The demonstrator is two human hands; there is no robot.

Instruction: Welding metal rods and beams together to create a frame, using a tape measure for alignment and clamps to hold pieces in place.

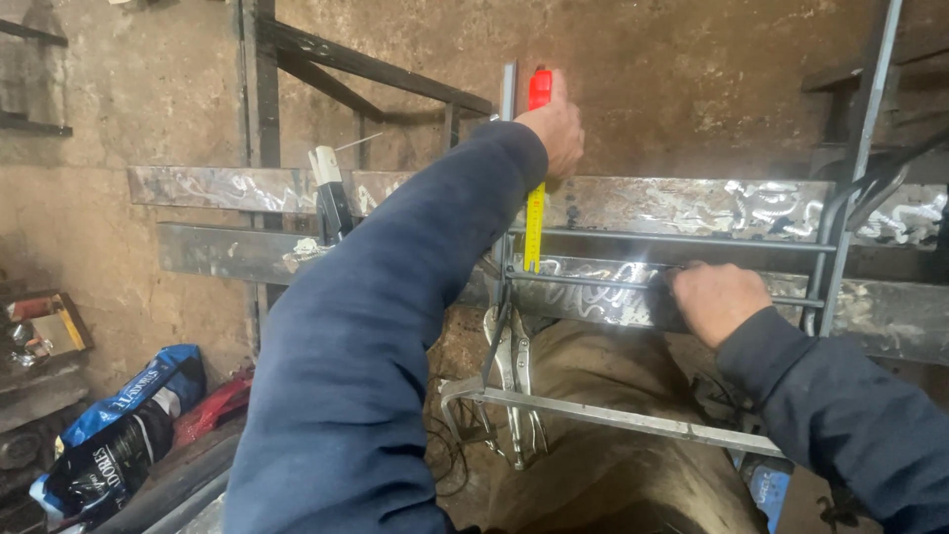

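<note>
I see the left hand [556,124] with fingers wrapped around the red tape measure [539,89], its yellow blade hanging down across the metal frame [672,240]. The right hand [714,297] rests on a thin frame rod [593,282], fingers curled, probably gripping it. Locking pliers [514,381] hang below.

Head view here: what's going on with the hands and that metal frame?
A person is measuring on a metal frame of thin bars. The left hand holds a red tape measure up high, its yellow blade running down to a horizontal rod. The right hand grips that rod further along. Locking pliers hang clamped on the frame below, with flat steel beams behind.
</note>
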